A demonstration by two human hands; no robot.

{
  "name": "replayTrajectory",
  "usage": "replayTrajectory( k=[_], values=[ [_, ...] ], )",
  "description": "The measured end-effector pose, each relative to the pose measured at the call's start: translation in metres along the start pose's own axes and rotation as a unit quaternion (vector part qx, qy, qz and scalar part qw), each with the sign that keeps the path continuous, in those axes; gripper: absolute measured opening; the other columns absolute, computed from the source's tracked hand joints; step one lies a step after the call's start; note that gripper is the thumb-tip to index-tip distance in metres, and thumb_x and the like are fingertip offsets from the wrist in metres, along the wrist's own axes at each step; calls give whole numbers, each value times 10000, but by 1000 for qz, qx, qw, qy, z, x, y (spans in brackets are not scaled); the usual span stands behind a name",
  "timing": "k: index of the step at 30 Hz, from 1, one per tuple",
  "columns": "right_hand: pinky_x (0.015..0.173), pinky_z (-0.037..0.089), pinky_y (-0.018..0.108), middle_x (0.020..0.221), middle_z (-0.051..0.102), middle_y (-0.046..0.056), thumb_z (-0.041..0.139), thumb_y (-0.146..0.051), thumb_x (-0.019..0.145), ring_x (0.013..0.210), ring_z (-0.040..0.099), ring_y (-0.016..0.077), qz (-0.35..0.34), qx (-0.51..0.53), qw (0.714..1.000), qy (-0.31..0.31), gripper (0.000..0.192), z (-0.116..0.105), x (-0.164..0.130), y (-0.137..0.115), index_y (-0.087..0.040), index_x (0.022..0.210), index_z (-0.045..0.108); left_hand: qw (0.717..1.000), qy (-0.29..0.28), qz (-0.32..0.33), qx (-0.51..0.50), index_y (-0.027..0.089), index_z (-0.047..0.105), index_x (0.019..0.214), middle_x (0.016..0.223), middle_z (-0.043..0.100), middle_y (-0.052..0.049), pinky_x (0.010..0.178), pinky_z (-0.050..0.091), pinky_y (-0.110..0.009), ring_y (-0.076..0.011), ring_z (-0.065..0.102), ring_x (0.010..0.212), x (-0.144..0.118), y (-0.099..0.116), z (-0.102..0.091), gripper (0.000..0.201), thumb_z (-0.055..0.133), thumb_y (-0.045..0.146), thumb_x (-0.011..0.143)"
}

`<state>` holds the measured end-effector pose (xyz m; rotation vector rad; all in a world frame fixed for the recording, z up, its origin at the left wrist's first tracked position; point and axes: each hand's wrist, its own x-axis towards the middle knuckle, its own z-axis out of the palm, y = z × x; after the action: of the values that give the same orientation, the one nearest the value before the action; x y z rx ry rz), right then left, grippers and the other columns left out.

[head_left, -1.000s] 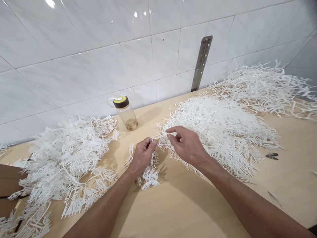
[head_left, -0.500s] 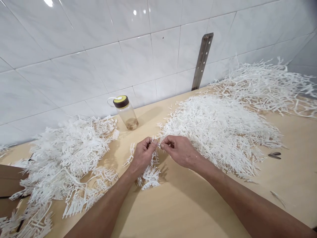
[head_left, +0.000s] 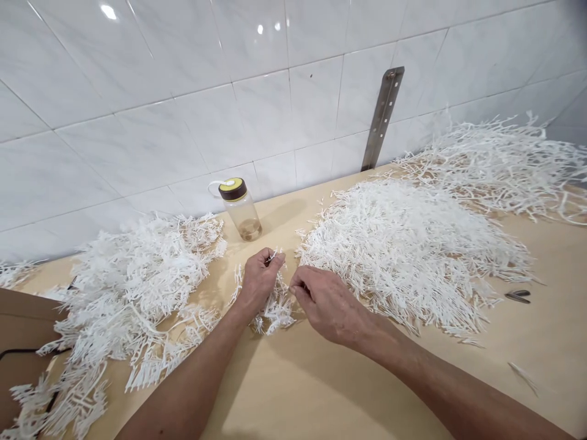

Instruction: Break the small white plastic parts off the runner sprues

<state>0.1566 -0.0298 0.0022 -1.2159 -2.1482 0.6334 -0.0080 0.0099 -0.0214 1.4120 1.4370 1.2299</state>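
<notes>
My left hand point(head_left: 258, 280) is closed on a bunch of white plastic sprigs point(head_left: 275, 308) whose feathery tips fan out below it onto the wooden table point(head_left: 321, 379). My right hand point(head_left: 323, 302) sits just to the right, its fingertips pinched on a thin white sprig stem beside the bunch. A big pile of loose white sprigs point(head_left: 408, 244) lies right of both hands. Another heap of larger white branched pieces point(head_left: 123, 293) lies to the left.
A clear bottle with a dark and yellow lid point(head_left: 241, 208) stands by the tiled wall. A metal bracket point(head_left: 383, 116) is fixed to the wall. A third sprig pile point(head_left: 499, 159) fills the far right. A small dark tool point(head_left: 518, 296) lies at the right.
My right hand drew back from the big pile toward my left hand, closed its fingers on a sprig, then dropped lower beside the bunch. The left hand stayed put.
</notes>
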Motion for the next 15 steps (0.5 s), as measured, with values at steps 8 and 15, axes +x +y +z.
replayTrajectory(
  k=[8,15],
  values=[
    [625,383,287,832,623,43,521,-89,847,621,526,144,47,-69,976,201,103,-27,15,33,-175,843,578,995,-59,-51,-56,155,679,709,711,660,-13,406,268,-220,-47,360,422,-7,13,0,367,693,514,783],
    [553,404,272,862,670,55,531,-205,900,521,510,111,64,43,993,92,178,-20,13,19,-158,1017,656,991,-101,-66,-64,154,689,738,618,619,8,361,261,-211,-37,353,366,-9,16,0,383,701,535,773]
  ],
)
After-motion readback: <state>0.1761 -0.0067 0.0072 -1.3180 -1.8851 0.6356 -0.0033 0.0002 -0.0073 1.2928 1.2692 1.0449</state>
